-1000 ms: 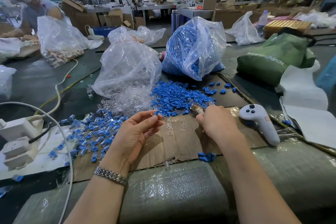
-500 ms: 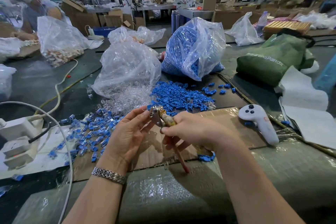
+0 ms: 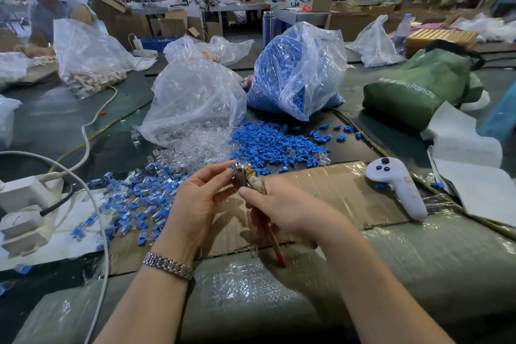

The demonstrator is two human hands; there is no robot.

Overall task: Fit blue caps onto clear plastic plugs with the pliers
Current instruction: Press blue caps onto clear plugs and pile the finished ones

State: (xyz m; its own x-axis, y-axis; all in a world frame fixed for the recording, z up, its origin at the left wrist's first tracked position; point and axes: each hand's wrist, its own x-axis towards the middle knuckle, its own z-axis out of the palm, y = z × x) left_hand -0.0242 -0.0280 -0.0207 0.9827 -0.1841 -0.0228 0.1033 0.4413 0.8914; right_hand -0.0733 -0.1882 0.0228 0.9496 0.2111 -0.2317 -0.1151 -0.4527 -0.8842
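The right hand (image 3: pixel 287 211) grips the pliers (image 3: pixel 247 180) by the handles, head tilted up toward the left hand (image 3: pixel 195 204), whose fingertips pinch at the head, probably seating a plug and cap there; that piece is too small to make out. Loose caps (image 3: pixel 273 145) and plugs (image 3: pixel 201 145) lie heaped just beyond, within reach; capped ones (image 3: pixel 139 204) collect at left.

- The green bag (image 3: pixel 421 86) at the right carries white lettering; the part that can be read is "enaPanda", and the letters before it are lost in a fold.
- No other writing is legible.
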